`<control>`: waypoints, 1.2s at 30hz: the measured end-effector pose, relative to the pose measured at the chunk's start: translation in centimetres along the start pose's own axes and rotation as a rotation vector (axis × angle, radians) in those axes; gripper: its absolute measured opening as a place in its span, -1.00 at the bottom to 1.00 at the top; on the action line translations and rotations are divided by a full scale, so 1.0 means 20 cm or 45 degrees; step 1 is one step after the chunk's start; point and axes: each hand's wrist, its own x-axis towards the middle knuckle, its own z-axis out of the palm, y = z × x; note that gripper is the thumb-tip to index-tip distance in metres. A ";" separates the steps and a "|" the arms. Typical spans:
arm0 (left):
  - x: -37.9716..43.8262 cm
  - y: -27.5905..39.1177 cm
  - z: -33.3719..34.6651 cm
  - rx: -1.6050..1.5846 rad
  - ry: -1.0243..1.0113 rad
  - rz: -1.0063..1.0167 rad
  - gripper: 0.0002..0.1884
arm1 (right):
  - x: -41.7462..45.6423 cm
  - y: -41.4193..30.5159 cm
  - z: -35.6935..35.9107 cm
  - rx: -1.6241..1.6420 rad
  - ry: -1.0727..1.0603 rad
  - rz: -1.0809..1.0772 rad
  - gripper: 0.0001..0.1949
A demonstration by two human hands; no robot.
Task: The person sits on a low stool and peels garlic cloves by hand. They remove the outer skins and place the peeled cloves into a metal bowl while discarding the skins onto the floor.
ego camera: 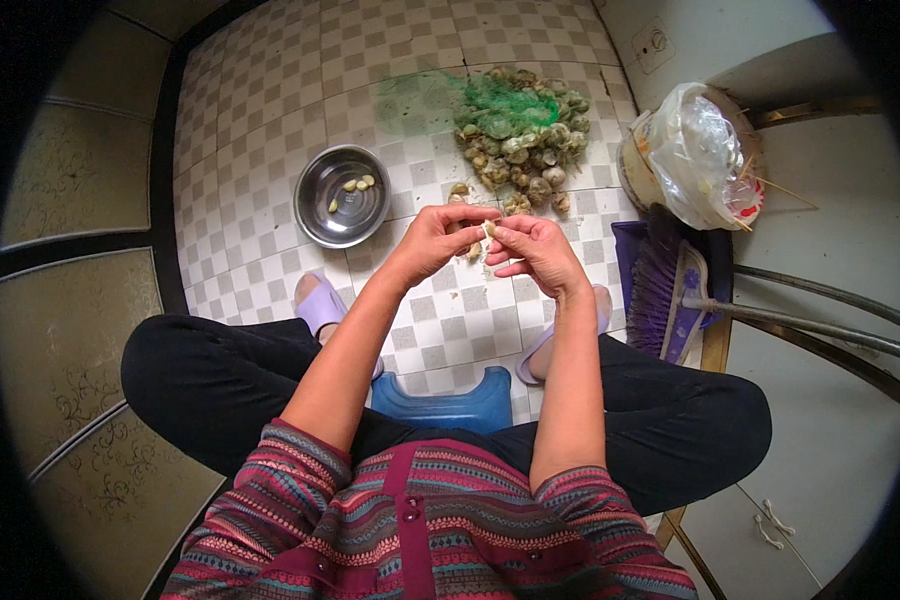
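Note:
Between the fingertips of both hands is a garlic clove (489,228), partly covered by the fingers. My left hand (448,236) pinches it from one side with thumb and forefinger. From the other side, my right hand (534,251) grips it, its lower fingers loosely curled. Beneath the hands, loose cloves (459,190) and bits of skin lie on the tiled floor, partly hidden. A steel bowl (305,196) to the left holds several peeled cloves (351,185). Beyond my right hand spreads a heap of garlic bulbs (521,154), partly under a green mesh bag (510,105).
I sit on a blue plastic stool (442,405). At right stand a bin (634,161) lined with a clear plastic bag (694,150), a purple dustpan (626,247) and a broom (656,292). Metal handles (802,315) reach toward the white cabinets (795,450). Patterned panels (82,322) line the left.

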 end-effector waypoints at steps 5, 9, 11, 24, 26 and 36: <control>0.02 -0.06 -0.03 0.122 0.122 0.177 -0.88 | 0.01 -0.02 0.05 0.170 0.015 -0.039 -0.71; 0.04 -0.08 0.00 0.162 0.287 0.239 -0.89 | 0.01 -0.05 0.06 0.202 0.070 -0.065 -0.68; 0.03 -0.05 0.03 0.133 0.294 0.132 -0.87 | 0.04 -0.01 0.06 0.061 0.160 -0.176 -0.68; 0.03 -0.08 0.05 -0.036 0.462 0.022 -0.79 | 0.14 0.12 0.00 -0.087 0.570 -0.452 -0.81; 0.04 -0.09 0.05 0.058 0.540 0.120 -0.80 | 0.15 0.14 -0.05 -0.548 0.694 -0.458 -0.77; 0.04 -0.14 0.06 0.078 0.454 0.413 -0.85 | 0.07 0.01 0.11 0.215 0.240 -0.163 -0.82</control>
